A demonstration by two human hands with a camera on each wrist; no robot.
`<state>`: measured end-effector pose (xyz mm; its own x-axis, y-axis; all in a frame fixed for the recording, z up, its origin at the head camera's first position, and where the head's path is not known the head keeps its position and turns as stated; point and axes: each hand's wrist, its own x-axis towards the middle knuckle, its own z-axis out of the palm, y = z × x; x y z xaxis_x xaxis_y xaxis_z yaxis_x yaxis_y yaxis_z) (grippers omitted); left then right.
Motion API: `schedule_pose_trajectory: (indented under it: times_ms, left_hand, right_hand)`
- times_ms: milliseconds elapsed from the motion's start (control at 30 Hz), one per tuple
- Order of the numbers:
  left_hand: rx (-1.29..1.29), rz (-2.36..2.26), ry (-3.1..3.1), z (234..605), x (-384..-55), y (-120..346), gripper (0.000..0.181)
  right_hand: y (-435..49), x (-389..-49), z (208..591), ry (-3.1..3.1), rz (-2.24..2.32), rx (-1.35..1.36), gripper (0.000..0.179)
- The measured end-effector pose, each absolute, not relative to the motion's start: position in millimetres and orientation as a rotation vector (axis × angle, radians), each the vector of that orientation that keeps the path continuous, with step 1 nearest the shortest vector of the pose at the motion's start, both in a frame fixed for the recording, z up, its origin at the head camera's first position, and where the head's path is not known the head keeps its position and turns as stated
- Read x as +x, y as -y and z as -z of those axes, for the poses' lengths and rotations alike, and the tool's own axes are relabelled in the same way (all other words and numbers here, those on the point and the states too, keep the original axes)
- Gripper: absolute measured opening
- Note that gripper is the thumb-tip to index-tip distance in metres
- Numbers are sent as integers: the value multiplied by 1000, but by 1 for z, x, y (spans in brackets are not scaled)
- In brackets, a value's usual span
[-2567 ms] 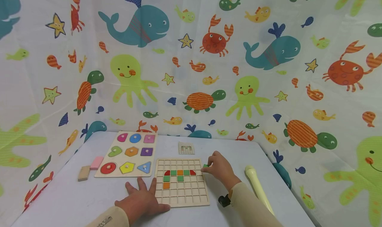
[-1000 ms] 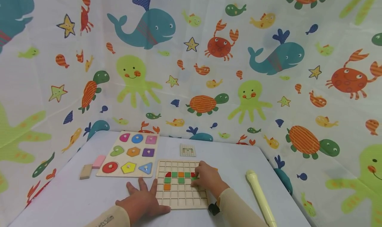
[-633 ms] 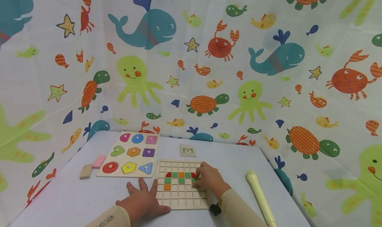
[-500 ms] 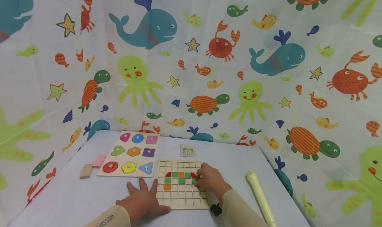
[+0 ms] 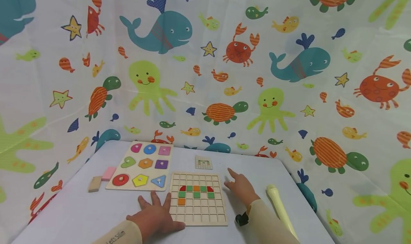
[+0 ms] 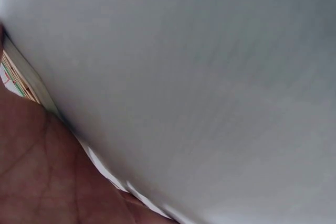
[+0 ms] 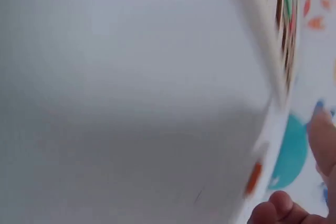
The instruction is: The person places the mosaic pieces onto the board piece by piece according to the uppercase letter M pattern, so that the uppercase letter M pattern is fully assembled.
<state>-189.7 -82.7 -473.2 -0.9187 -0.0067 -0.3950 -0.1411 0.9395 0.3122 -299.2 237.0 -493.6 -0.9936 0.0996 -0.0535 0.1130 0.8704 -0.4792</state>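
Note:
A wooden grid board (image 5: 214, 218) lies on the table, holding several square tiles in red, green and orange. One green tile (image 5: 211, 195) sits below the red corner tile (image 5: 210, 189) on the right side. My left hand (image 5: 151, 215) rests with fingers spread at the board's left edge, its thumb along the lower left corner. Off the board's right edge is my right hand (image 5: 242, 190), index finger stretched forward and thumb apart, nothing held. In the right wrist view an orange tile (image 7: 253, 180) lies on the table just beyond the curled smaller fingers (image 7: 279, 201).
A small pattern card (image 5: 203, 162) lies behind the board. To the left are a knobbed shape puzzle (image 5: 115, 171), a pink block (image 5: 109, 173) and a wooden block (image 5: 95, 184). A pale yellow stick (image 5: 280, 208) lies right of my right arm.
My right hand brought a green tile from the board's right onto the grid, set it below the red corner tile, let go and moved back right. My left hand stayed put.

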Motion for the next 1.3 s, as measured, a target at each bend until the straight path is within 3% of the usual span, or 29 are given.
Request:
schedule_pose_trajectory:
  times_ms: [167, 333, 500, 767, 1067, 1300]
  left_hand:
    - [-111, -473, -2700, 471, -189, 81, 128]
    - [-112, -472, -2705, 469, -189, 80, 128]
    - [-114, -473, -2704, 467, -189, 82, 128]
    - [-124, -484, -2694, 469, -190, 84, 128]
    - [-117, -478, -2701, 471, -188, 85, 127]
    - [-116, -489, -2689, 470, -187, 83, 126]
  right_hand:
    - [-268, -305, 495, -2966, 775, 264, 86]
    - [-276, -305, 489, -2981, 747, 289, 79]
    - [-267, -304, 490, -3024, 653, 397, 61]
    - [-241, -303, 484, -3110, 371, 419, 58]
    - [-232, -309, 485, -3080, 294, 415, 39]
    - [-230, -308, 485, -3118, 282, 456, 46]
